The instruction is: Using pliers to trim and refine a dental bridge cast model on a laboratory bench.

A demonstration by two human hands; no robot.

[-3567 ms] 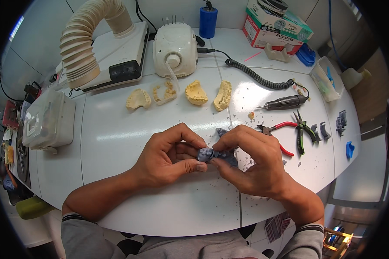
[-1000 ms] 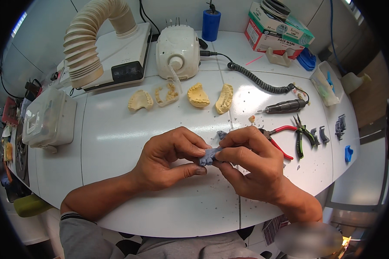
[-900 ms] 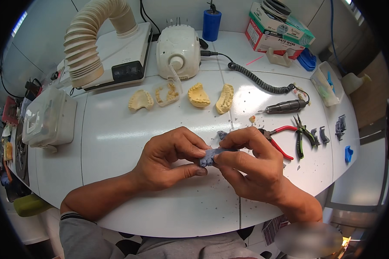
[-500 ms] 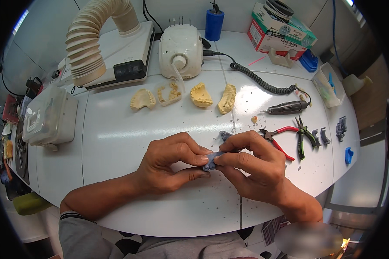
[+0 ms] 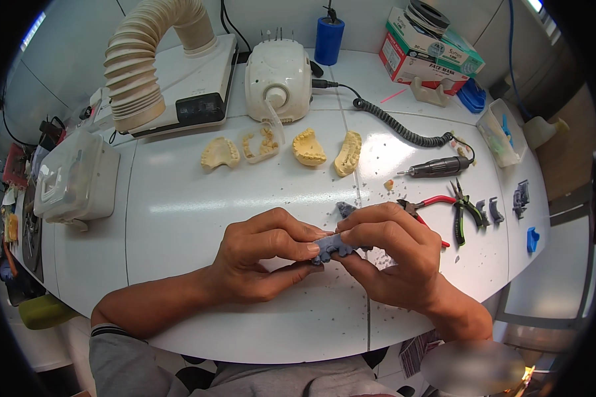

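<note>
Here we go: the right hand (image 5: 400, 255) has shifted outward, baring more of the grey-blue piece (image 5: 331, 247) than half a second ago (a fresh grip, it seems). Its fingers and the left hand's (image 5: 255, 255) pinch the piece, nearly closed, left of the red-handled pliers (image 5: 437, 200).

I face a white table (image 5: 172, 231), glare (image 5: 245, 202) streaking its top; pale wall (image 5: 359, 20) with dark seams beyond. Below, white floor (image 5: 195, 377) with black shapes. Green rounded seat (image 5: 46, 312), partly seen, lower left; brown panel (image 5: 566, 149) far right.
</note>
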